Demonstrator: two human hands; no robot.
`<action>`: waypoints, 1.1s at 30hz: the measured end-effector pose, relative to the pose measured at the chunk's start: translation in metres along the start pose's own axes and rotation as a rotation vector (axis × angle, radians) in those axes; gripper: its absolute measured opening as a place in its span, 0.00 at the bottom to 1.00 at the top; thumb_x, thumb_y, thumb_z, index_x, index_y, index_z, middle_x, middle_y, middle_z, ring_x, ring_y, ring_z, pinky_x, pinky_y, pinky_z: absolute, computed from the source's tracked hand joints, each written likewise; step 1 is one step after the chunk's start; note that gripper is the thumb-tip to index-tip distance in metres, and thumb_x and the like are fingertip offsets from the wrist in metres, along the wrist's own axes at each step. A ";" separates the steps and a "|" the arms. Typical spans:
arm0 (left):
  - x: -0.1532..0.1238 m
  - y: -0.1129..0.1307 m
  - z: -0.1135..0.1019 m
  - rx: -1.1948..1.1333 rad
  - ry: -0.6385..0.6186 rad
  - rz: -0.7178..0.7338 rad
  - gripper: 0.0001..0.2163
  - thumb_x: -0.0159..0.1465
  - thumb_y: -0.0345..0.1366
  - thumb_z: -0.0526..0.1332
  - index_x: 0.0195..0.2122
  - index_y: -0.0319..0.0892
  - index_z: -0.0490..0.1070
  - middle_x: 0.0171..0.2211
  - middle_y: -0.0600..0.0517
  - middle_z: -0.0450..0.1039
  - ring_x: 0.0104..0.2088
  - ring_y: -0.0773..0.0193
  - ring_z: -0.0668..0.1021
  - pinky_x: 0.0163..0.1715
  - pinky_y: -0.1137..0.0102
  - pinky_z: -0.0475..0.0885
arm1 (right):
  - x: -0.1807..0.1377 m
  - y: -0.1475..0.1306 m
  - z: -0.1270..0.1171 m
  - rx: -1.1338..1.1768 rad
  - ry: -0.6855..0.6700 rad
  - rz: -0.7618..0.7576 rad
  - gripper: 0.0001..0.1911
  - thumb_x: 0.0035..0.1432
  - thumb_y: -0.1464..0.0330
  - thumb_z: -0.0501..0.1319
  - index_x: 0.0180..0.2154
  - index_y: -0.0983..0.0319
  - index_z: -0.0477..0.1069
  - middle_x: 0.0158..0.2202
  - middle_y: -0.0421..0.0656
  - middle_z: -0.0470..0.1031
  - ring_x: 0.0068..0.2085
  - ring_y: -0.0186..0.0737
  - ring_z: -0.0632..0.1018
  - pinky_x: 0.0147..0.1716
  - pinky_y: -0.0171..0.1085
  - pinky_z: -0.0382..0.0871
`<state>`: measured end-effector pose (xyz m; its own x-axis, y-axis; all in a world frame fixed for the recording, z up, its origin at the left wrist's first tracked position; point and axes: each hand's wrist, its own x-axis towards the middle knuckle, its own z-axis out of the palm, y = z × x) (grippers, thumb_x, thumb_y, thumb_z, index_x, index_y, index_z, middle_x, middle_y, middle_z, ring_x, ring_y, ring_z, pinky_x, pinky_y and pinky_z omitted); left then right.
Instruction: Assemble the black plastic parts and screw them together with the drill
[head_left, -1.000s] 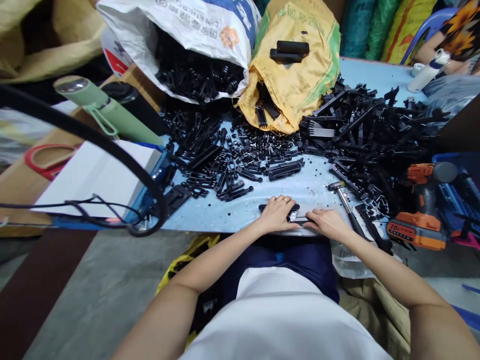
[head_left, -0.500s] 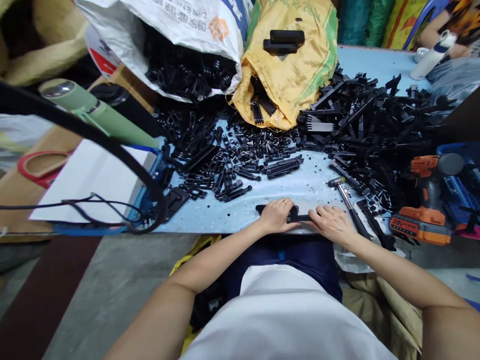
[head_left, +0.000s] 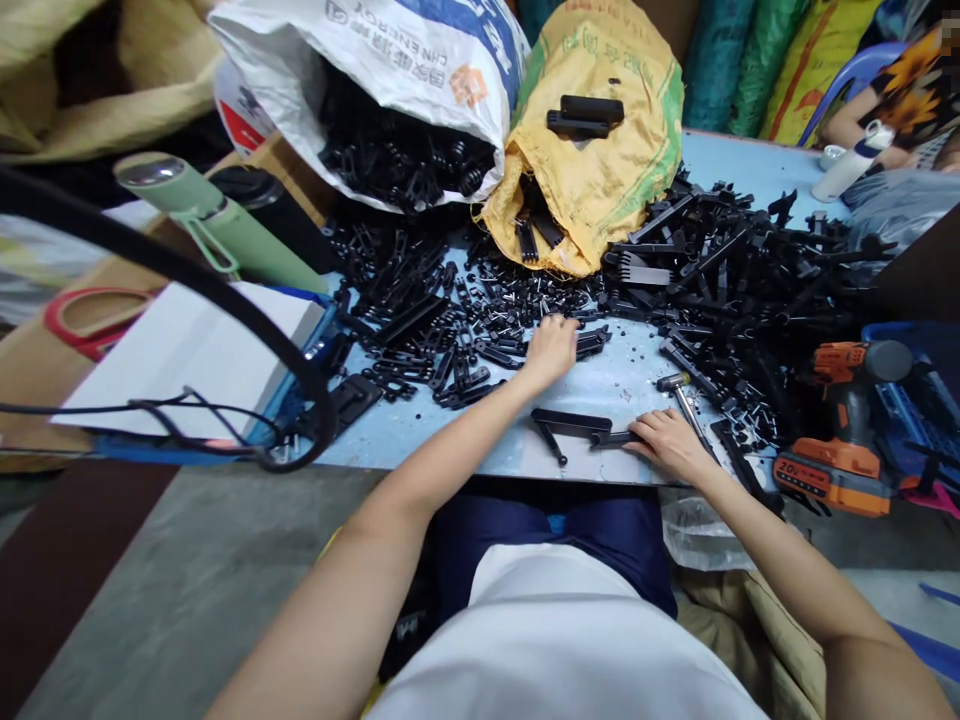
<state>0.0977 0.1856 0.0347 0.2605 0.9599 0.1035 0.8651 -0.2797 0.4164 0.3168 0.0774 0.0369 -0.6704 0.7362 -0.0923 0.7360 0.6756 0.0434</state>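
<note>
Near the table's front edge lies a jointed black plastic part (head_left: 574,422), one thin arm swung out from its left end and another at its right end. My right hand (head_left: 671,442) holds the right arm of that part, its fingers closed over the tip. Farther forward, my left hand (head_left: 553,350) is over the edge of a pile of small black pieces and screws (head_left: 525,290), beside a short stack of long black bars (head_left: 592,342). Its fingers are bent and pressed together; whatever they pinch is hidden.
A small hammer (head_left: 694,415) and an orange cordless drill (head_left: 844,430) are to the right, before a heap of black parts (head_left: 720,245). A white sack (head_left: 375,60) and a yellow sack (head_left: 592,180) stand behind. A green flask (head_left: 247,235) leans left. Another person's arm (head_left: 851,130) shows far right.
My left hand has let go of the black part and moved forward to the small pieces. The part now lies with its arms unfolded; my right hand stays at its right end.
</note>
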 end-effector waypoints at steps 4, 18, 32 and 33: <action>0.055 -0.011 -0.010 0.176 -0.122 -0.120 0.15 0.61 0.21 0.46 0.43 0.30 0.70 0.45 0.34 0.68 0.48 0.48 0.68 0.43 0.58 0.65 | 0.010 0.008 0.001 0.087 0.049 0.067 0.20 0.63 0.57 0.48 0.41 0.63 0.70 0.38 0.47 0.74 0.39 0.41 0.71 0.38 0.37 0.57; -0.064 -0.048 -0.023 0.035 0.334 0.170 0.12 0.67 0.34 0.47 0.42 0.38 0.68 0.37 0.45 0.73 0.38 0.60 0.75 0.39 0.67 0.69 | 0.192 0.068 -0.031 0.037 0.060 0.331 0.15 0.61 0.74 0.46 0.44 0.64 0.68 0.45 0.50 0.72 0.47 0.43 0.69 0.41 0.36 0.62; -0.111 -0.030 -0.026 0.296 -0.026 0.161 0.11 0.66 0.31 0.49 0.34 0.37 0.70 0.29 0.45 0.72 0.35 0.58 0.75 0.32 0.68 0.65 | 0.209 0.053 -0.036 0.229 0.229 0.370 0.15 0.54 0.76 0.51 0.43 0.67 0.68 0.44 0.51 0.72 0.43 0.44 0.73 0.42 0.39 0.65; -0.110 -0.028 -0.026 0.309 -0.054 0.189 0.11 0.66 0.30 0.49 0.34 0.37 0.70 0.30 0.45 0.72 0.35 0.58 0.75 0.32 0.68 0.64 | 0.196 0.052 -0.038 0.293 0.286 0.328 0.15 0.54 0.75 0.51 0.42 0.66 0.69 0.42 0.50 0.73 0.42 0.42 0.73 0.42 0.38 0.65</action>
<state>0.0334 0.0884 0.0347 0.4433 0.8907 0.1012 0.8860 -0.4525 0.1012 0.2202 0.2588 0.0584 -0.3690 0.9162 0.1564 0.8796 0.3986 -0.2597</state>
